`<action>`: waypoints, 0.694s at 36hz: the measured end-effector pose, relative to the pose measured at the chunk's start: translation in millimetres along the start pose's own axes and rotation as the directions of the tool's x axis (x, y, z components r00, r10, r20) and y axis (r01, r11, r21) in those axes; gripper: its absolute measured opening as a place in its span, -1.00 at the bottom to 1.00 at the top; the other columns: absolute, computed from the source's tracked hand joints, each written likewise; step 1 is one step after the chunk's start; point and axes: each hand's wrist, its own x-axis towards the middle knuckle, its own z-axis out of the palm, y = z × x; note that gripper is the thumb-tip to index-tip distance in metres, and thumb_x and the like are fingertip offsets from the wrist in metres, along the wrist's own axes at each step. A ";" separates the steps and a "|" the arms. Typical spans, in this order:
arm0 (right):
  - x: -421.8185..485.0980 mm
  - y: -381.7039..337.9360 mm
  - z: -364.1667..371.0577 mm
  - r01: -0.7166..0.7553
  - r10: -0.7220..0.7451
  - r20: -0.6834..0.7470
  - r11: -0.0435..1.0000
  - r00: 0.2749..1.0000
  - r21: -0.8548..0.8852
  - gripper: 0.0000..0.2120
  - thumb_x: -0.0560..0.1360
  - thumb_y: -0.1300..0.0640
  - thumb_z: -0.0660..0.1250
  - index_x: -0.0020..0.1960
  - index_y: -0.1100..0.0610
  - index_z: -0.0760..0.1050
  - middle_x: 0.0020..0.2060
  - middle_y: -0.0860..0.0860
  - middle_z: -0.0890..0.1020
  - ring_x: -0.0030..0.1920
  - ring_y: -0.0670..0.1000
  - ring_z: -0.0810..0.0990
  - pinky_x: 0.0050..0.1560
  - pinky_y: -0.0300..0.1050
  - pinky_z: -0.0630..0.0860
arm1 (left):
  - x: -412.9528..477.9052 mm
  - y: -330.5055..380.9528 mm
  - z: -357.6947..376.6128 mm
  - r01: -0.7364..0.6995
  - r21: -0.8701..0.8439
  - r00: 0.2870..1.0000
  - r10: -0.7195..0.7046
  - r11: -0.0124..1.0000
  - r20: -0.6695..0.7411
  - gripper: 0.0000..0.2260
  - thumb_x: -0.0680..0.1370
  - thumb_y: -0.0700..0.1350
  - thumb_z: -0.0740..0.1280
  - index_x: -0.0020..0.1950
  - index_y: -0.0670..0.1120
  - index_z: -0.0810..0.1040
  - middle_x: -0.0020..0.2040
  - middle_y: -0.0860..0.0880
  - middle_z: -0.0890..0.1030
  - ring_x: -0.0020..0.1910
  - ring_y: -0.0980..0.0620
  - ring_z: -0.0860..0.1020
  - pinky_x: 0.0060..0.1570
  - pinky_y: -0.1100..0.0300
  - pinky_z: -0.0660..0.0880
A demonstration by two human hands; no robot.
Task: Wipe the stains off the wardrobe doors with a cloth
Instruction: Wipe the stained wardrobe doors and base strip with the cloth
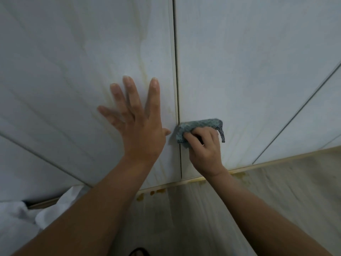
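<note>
Cloth (201,125), blue mesh-weave, gripped by right hand (205,149); left hand (142,130) splayed on smooth door (64,71).

1. Floor (203,218): pale surface with a faint wood grain; it meets the wardrobe base trim (276,160) along its upper edge
2. Yellow-brown spots (141,196): a small cluster on the floor, just beside the trim, left of centre; a second patch lies against the trim further right
3. White fabric (22,215): crumpled, covers the floor at the lower left
4. Dark object (139,252): on the floor at the bottom edge, cut off by the frame; type cannot be determined
</note>
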 end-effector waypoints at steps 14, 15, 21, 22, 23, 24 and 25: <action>-68.4 17.9 2.7 0.021 -0.058 0.429 0.996 0.901 0.091 -0.84 0.52 0.37 0.33 0.03 0.25 0.66 -0.05 0.15 0.63 -0.06 0.16 0.53 -0.12 0.07 0.56 | -2.3 -0.7 0.4 -0.018 -0.057 1.000 0.018 0.998 0.003 0.39 0.19 0.30 0.63 0.66 0.07 -0.33 0.58 -0.29 -0.16 0.54 -0.46 -0.13 0.35 -0.64 -0.13; -58.4 15.6 -8.3 0.032 -0.071 0.394 0.994 0.916 0.104 -0.84 0.55 0.36 0.32 0.03 0.27 0.66 -0.06 0.16 0.64 -0.06 0.16 0.54 -0.08 0.05 0.56 | -2.8 0.2 -0.5 -0.023 -0.063 1.000 0.023 0.998 0.006 0.39 0.20 0.29 0.64 0.66 0.07 -0.33 0.58 -0.29 -0.17 0.54 -0.46 -0.13 0.35 -0.65 -0.12; 8.4 17.8 -63.2 0.078 -0.079 0.014 0.995 0.997 0.062 -0.78 0.47 0.44 0.38 0.06 0.24 0.62 -0.07 0.16 0.62 -0.06 0.16 0.54 0.12 -0.04 0.41 | -7.4 -5.4 -2.6 -0.040 -0.036 0.999 0.041 0.999 0.024 0.32 0.25 0.30 0.62 0.68 0.07 -0.27 0.60 -0.27 -0.18 0.57 -0.41 -0.14 0.39 -0.62 -0.09; 17.0 24.0 -68.1 0.037 -0.035 -0.048 0.998 0.998 0.041 -0.73 0.46 0.46 0.38 0.08 0.21 0.59 -0.05 0.14 0.59 -0.06 0.17 0.54 0.11 -0.05 0.37 | -8.9 -5.5 -2.1 -0.043 -0.038 0.999 0.045 0.998 0.032 0.32 0.25 0.30 0.62 0.68 0.07 -0.26 0.60 -0.26 -0.18 0.57 -0.40 -0.14 0.39 -0.62 -0.09; 25.0 31.3 -71.3 -0.004 0.006 -0.098 1.000 0.995 0.020 -0.70 0.45 0.47 0.37 0.10 0.18 0.58 -0.03 0.12 0.58 -0.06 0.17 0.54 0.10 -0.05 0.33 | -10.9 -4.4 -1.2 -0.045 -0.041 0.998 0.047 0.998 0.046 0.33 0.24 0.31 0.62 0.68 0.07 -0.26 0.60 -0.26 -0.19 0.57 -0.39 -0.14 0.39 -0.62 -0.09; 32.2 38.6 -72.5 -0.041 0.041 -0.133 0.999 0.990 0.001 -0.68 0.45 0.49 0.37 0.10 0.18 0.58 -0.03 0.13 0.58 -0.06 0.18 0.54 0.11 -0.07 0.31 | -13.5 -2.3 0.1 -0.048 -0.040 0.997 0.050 0.998 0.063 0.35 0.22 0.32 0.62 0.68 0.06 -0.27 0.60 -0.26 -0.19 0.57 -0.39 -0.15 0.38 -0.63 -0.09; 38.1 45.5 -72.3 -0.072 0.069 -0.153 0.997 0.986 -0.015 -0.68 0.43 0.50 0.38 0.09 0.20 0.59 -0.05 0.16 0.60 -0.06 0.19 0.54 0.14 -0.12 0.29 | -16.4 0.8 1.7 -0.050 -0.037 0.995 0.053 0.998 0.082 0.37 0.21 0.33 0.62 0.68 0.05 -0.27 0.59 -0.27 -0.20 0.57 -0.39 -0.16 0.37 -0.64 -0.09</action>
